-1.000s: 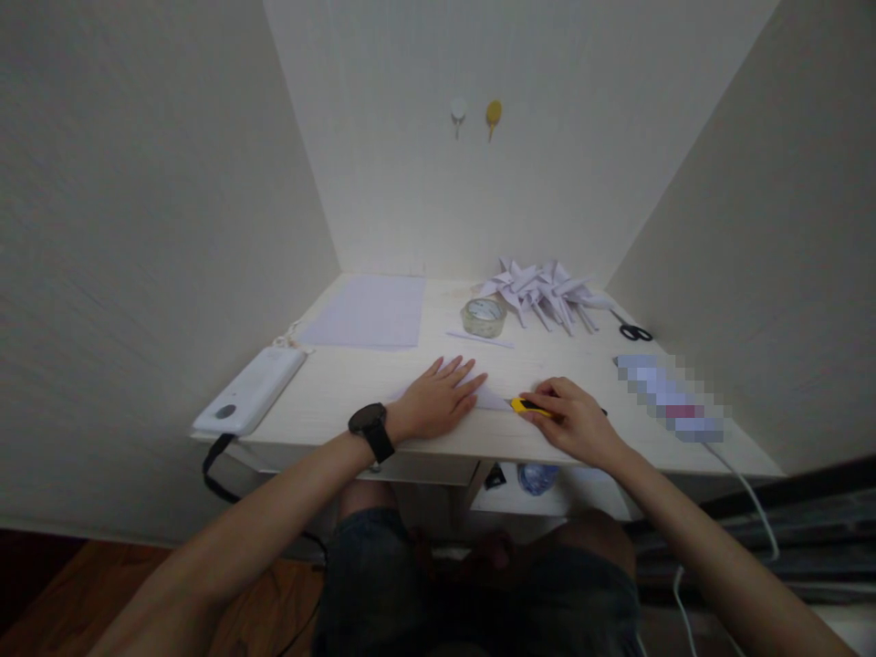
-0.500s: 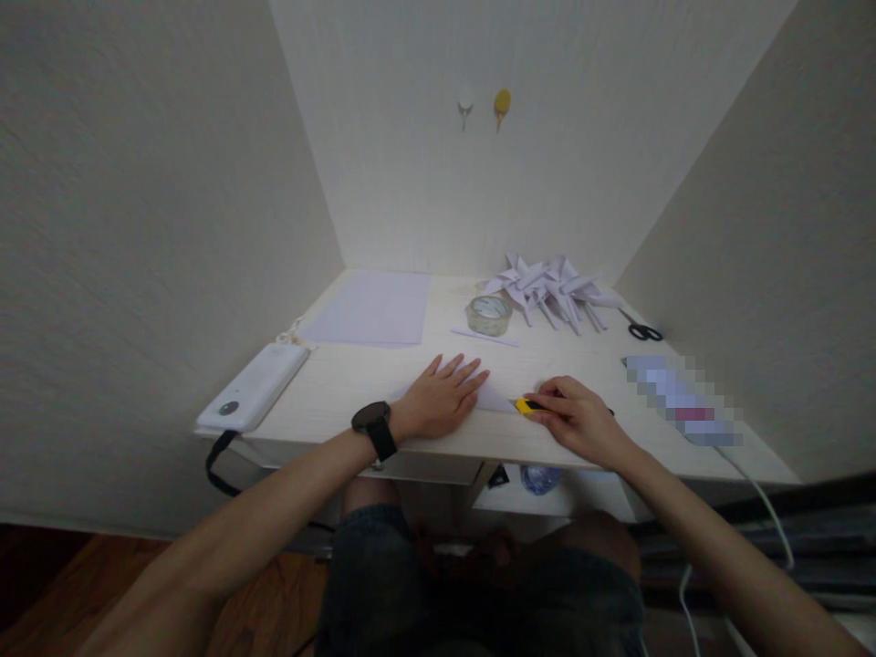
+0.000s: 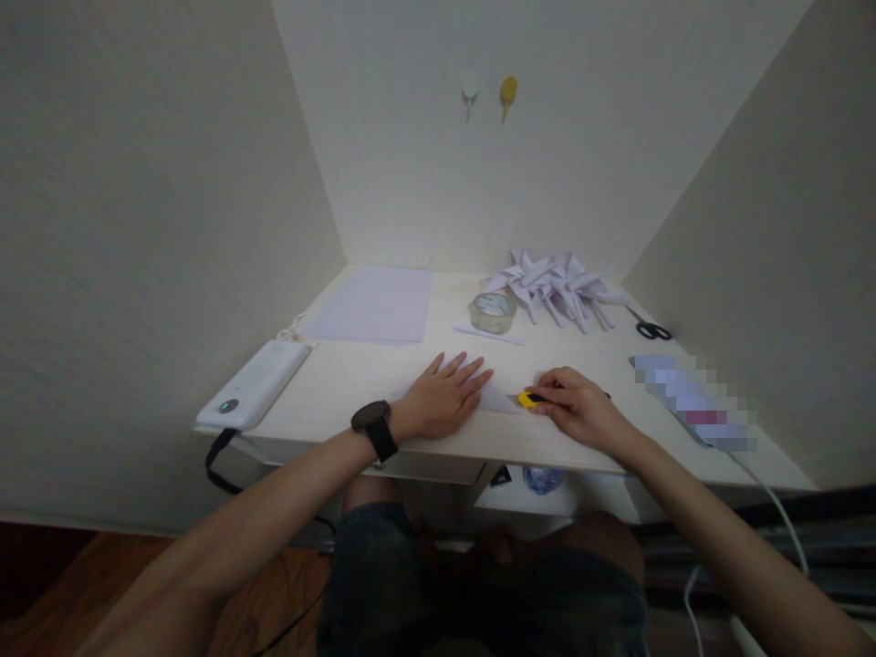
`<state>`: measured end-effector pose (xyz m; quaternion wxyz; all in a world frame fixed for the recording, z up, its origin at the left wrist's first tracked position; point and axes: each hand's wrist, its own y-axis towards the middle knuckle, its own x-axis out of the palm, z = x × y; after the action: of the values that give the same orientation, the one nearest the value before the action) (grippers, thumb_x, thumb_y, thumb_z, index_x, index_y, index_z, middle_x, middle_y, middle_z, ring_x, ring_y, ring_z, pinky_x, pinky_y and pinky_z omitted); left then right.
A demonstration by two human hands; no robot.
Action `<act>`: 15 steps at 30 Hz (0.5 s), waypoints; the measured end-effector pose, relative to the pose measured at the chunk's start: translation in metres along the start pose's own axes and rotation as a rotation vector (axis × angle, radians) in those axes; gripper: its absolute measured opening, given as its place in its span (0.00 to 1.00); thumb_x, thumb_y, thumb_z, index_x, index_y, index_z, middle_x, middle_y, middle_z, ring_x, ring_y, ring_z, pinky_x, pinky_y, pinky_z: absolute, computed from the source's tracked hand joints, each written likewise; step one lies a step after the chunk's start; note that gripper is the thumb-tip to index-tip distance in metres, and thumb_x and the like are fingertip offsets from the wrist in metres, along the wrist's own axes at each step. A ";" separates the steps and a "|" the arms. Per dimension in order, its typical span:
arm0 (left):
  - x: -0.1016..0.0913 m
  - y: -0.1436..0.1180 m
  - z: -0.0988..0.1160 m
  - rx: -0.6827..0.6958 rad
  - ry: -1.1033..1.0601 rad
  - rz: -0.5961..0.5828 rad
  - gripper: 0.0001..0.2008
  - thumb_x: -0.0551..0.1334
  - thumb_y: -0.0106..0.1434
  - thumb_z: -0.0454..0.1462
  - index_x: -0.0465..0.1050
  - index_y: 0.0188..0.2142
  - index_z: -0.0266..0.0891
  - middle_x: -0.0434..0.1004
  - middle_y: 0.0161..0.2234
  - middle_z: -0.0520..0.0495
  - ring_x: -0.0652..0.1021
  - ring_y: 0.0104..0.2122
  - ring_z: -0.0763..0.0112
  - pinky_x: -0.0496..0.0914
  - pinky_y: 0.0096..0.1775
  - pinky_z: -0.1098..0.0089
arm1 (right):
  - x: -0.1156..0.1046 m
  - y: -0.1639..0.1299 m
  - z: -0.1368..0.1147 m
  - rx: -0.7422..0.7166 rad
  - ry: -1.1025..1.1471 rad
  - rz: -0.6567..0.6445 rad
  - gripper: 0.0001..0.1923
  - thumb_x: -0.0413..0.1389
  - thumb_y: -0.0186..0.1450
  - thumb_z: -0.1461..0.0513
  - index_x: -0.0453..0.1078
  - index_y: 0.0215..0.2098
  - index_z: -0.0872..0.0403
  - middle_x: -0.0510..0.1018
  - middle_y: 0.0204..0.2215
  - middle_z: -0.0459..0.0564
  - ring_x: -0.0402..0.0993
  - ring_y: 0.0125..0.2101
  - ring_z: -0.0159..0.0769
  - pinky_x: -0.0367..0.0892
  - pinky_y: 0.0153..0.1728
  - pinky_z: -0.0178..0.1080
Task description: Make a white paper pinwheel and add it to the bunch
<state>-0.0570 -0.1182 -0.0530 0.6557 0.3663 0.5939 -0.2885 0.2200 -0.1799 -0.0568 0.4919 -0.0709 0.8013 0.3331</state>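
Note:
My left hand [image 3: 442, 399] lies flat with its fingers spread on a folded white sheet of paper [image 3: 496, 400], covering much of it. The paper's pointed right corner shows beyond my thumb. My right hand [image 3: 576, 406] grips a yellow and black utility knife [image 3: 530, 399] between thumb and fingers. Its blade end points left and sits at the paper's right corner. Just behind my hands is a thin rolled paper stick [image 3: 487, 335], with a roll of clear tape [image 3: 492, 312] beyond it.
Several paper pinwheels [image 3: 557, 285] lie at the back right, near black-handled scissors [image 3: 652, 329]. A stack of white paper [image 3: 373, 306] rests at the back left. A white power bank [image 3: 255, 385] is at the left edge; a blurred-out device [image 3: 691, 401] with a cable lies right.
The view has shifted slightly. My left hand stays pressed on the paper, and the utility knife in my right hand remains by the corner with hardly any movement.

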 end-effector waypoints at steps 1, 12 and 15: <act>0.000 0.000 0.000 0.001 -0.001 0.003 0.27 0.38 0.74 0.45 0.50 0.69 0.44 0.51 0.69 0.45 0.53 0.68 0.54 0.46 0.65 0.47 | 0.000 0.001 0.000 0.005 0.000 0.000 0.12 0.57 0.66 0.60 0.79 0.46 0.51 0.77 0.37 0.55 0.72 0.38 0.43 0.71 0.39 0.45; -0.003 0.000 0.002 -0.008 0.007 -0.023 0.27 0.38 0.74 0.45 0.50 0.69 0.44 0.50 0.70 0.46 0.52 0.68 0.54 0.46 0.65 0.48 | 0.000 0.002 0.005 -0.023 0.017 0.000 0.12 0.58 0.66 0.60 0.79 0.45 0.53 0.77 0.36 0.56 0.72 0.38 0.43 0.71 0.38 0.45; -0.005 0.000 0.002 -0.011 -0.003 -0.038 0.27 0.39 0.74 0.45 0.49 0.69 0.43 0.49 0.70 0.45 0.51 0.68 0.54 0.45 0.65 0.47 | 0.000 0.002 0.006 -0.024 0.022 0.002 0.12 0.58 0.66 0.60 0.79 0.46 0.53 0.77 0.37 0.56 0.72 0.38 0.43 0.71 0.39 0.44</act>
<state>-0.0563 -0.1203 -0.0483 0.6532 0.3508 0.6012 -0.2982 0.2239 -0.1748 -0.0581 0.4819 -0.0798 0.8025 0.3425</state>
